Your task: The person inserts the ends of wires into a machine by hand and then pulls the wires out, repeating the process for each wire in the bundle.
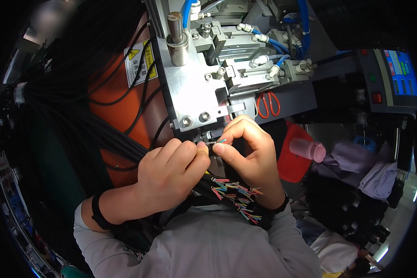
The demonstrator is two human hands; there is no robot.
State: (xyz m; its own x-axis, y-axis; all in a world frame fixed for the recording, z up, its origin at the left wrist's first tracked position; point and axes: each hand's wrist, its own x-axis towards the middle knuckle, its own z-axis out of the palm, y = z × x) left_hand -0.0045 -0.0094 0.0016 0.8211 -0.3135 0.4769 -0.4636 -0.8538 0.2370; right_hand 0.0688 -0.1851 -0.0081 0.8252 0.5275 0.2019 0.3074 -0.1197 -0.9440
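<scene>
In front of the machine's metal plate, my left hand [173, 167] is closed, its thumb and finger pinched together at a small silvery piece. What lies inside its grip is hidden. Close beside it, my right hand [252, 150] pinches a thin blue-green wire [222, 141] between thumb and forefinger. The fingertips of both hands nearly meet just below the plate's front edge. Beneath my wrists lies a bundle of black cables [125, 139], coming in from the left. Its stripped ends fan out in red, yellow, blue and green wires [236, 192] near my lap.
Ahead stands a metal fixture [190, 90] with bolts, pneumatic cylinders [250, 76] and blue air hoses [304, 23]. An orange panel [111, 116] is on the left. At right are a control screen [401, 72], a pink bottle [307, 149] on a red surface [291, 169], and purple cloth [356, 169].
</scene>
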